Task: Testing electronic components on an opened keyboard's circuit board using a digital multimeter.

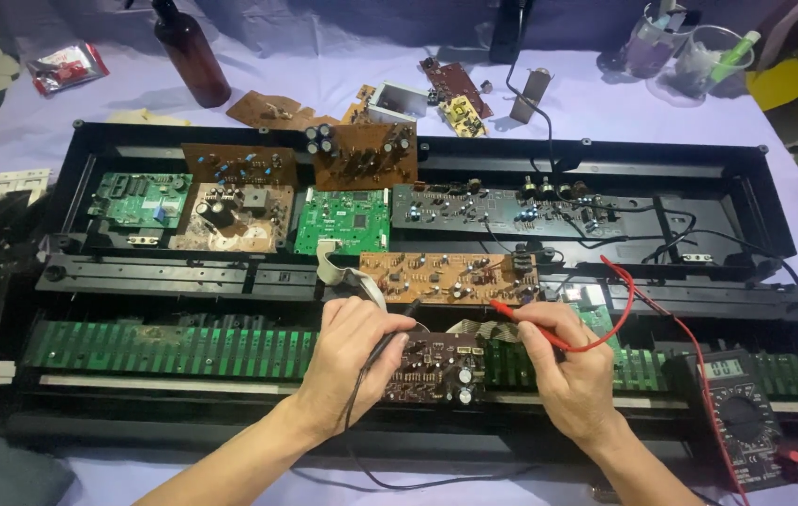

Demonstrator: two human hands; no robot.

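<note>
The small dark circuit board (436,367) lies between both hands over the open black keyboard chassis (230,422), its long axis running left to right. The left hand (354,351) is nearer, touching its left edge with its grip pinching the black probe (397,323). The right hand (567,370) pinches the red probe (511,312) just above the board's right end, its lead trailing to the multimeter (741,422).

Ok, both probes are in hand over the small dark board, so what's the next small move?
Probably lower the red probe tip onto the small dark board. The right hand holds it above the board's upper edge, pointing off toward the brown board, while the left hand has the black probe near the dark board. The multimeter sits at right.
</note>
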